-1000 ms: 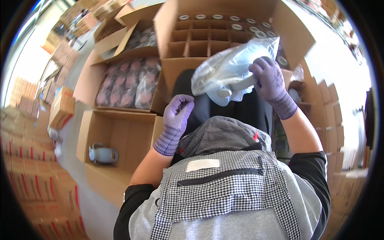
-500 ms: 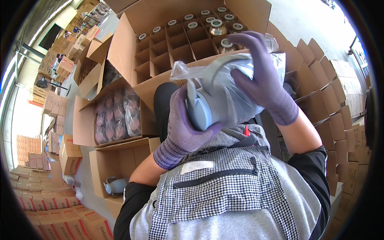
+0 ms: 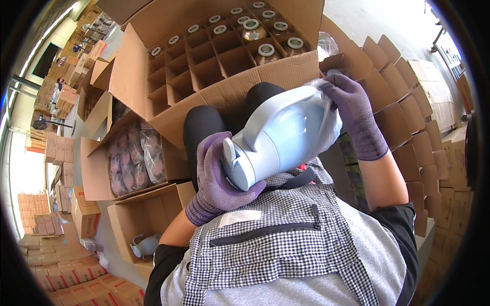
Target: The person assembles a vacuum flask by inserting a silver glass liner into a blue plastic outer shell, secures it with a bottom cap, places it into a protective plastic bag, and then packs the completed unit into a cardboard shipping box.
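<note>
A light blue thermos jug (image 3: 291, 127) lies tilted above my lap, its lid toward the left and its curved handle on the upper side. My left hand (image 3: 212, 176), in a purple knit glove, cups the lid end and holds it. At the jug's base, a clear plastic bag (image 3: 333, 125) is bunched around the bottom. The gloved right hand (image 3: 352, 99) pinches the bag's gathered film close to the handle's lower end. Most of the jug's body is bare of film.
Beyond my knees stands a divided carton (image 3: 240, 84) with several glass liners (image 3: 253, 31) in its cells. Left of me, an open box (image 3: 94, 173) holds bagged pinkish items, and a lower box (image 3: 122, 224) contains another blue jug (image 3: 145, 246). Carton flaps (image 3: 393, 125) line the right side.
The bag has slid off most of the jug and is now gathered at its base. My right hand has moved down from above the handle to grip the film.
</note>
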A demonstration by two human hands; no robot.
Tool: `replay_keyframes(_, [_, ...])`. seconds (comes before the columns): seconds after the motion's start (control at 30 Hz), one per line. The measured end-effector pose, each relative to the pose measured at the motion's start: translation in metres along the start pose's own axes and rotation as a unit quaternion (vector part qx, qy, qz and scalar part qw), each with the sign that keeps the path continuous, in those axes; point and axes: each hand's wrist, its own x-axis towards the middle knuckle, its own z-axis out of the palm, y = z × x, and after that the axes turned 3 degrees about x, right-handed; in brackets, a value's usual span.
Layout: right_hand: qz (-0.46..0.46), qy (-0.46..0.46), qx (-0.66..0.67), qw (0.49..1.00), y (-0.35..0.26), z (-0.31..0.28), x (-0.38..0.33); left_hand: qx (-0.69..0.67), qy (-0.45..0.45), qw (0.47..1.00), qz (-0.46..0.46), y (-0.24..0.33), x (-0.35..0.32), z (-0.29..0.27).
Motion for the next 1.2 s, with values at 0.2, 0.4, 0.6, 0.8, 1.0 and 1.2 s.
replay_keyframes(0.2, [-0.446, 0.056, -0.273, 0.851, -0.098, 0.020, -0.022, 0.016, 0.019, 1.000, -0.019, 0.010, 0.031, 0.011])
replay_keyframes(0.4, [-0.553, -0.404, -0.305, 0.662, -0.164, 0.092, -0.063, -0.013, 0.003, 0.997, 0.075, -0.040, 0.044, 0.022])
replay_keyframes(0.6, [-0.495, 0.098, -0.106, 0.857, -0.081, 0.017, -0.005, 0.053, -0.023, 0.997, -0.049, -0.165, -0.035, 0.003])
replay_keyframes(0.8, [-0.328, -0.077, -0.304, 0.891, -0.049, 0.031, -0.014, 0.009, -0.089, 0.996, 0.004, -0.007, 0.068, 0.034])
replay_keyframes(1.0, [-0.321, 0.013, -0.234, 0.918, -0.037, -0.099, -0.022, -0.124, -0.057, 0.986, 0.092, 0.044, 0.136, 0.045])
replay_keyframes(1.2, [-0.050, 0.283, -0.136, 0.948, -0.023, -0.357, -0.135, -0.178, -0.057, 0.974, 0.131, 0.028, 0.177, 0.077])
